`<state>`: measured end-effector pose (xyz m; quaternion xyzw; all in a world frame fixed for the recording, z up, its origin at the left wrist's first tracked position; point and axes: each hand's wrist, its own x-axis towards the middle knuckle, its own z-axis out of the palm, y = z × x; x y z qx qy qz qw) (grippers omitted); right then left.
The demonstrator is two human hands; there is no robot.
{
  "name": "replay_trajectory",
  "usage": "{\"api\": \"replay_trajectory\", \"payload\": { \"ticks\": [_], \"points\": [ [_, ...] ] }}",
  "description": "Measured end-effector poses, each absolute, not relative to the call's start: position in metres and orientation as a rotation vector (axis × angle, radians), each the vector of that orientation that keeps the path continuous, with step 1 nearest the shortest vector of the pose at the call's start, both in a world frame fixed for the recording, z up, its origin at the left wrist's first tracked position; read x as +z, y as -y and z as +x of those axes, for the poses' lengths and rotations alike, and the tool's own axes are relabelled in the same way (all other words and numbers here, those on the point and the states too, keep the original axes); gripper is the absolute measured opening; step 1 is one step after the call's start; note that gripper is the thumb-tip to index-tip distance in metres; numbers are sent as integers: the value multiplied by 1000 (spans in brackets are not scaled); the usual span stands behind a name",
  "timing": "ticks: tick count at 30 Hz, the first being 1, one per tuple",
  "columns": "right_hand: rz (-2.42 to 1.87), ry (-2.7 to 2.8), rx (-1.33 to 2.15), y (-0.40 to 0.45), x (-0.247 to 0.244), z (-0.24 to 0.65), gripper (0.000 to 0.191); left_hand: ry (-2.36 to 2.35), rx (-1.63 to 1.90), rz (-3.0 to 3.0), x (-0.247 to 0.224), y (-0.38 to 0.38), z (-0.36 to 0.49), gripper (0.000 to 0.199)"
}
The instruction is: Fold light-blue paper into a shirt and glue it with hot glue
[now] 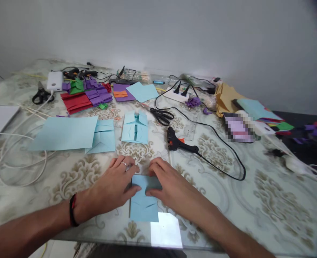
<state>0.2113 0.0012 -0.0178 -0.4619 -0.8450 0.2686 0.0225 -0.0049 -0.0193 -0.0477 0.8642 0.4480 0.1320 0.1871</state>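
A folded light-blue paper (144,206) with crease lines lies on the table close to the front edge. My left hand (117,181) is at its far left side, thumb resting on the paper and fingers curled past the far edge. On the opposite side, my right hand (165,179) does the same, its thumb on the paper and fingers bent around the far corner. Beyond them sits another folded light-blue piece (127,134) with raised flaps. A flat light-blue sheet (67,132) partly covers a creased light-blue piece (104,138) to the left.
A black glue gun (178,141) with a looping cord and black scissors (162,116) lie right of centre. Farther back are red folded paper (76,102), purple paper pieces (100,97), a white power strip (176,95) and a white power bank (55,81). A phone (239,128) is at right.
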Motion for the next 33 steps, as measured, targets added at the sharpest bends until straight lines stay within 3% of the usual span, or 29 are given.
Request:
{"api": "replay_trajectory", "payload": {
  "ticks": [5, 11, 14, 18, 24, 33],
  "points": [
    [-1509, 2537, 954, 2, -20, 215, 36, -1248, 337, 2394, -48, 20, -2, 28],
    [-1363, 2403, 1095, -4, -22, 220, 17, -1166, 478, 2175, -46, 13, -10, 30],
    [-1376, 2264, 1161, -7, -20, 222, 16, -1162, 445, 2073, -39, 8, -13, 6],
    [-1366, 2138, 1233, -5, -22, 223, 20, -1184, 422, 1970, -32, 5, -14, 32],
    [-1293, 2173, 1298, 1, -28, 219, 26, -1180, 382, 1875, -30, 7, -13, 24],
    [-1296, 2118, 1156, -11, -26, 230, 29, -1269, 412, 1826, -20, 1, -27, 33]
  ]
}}
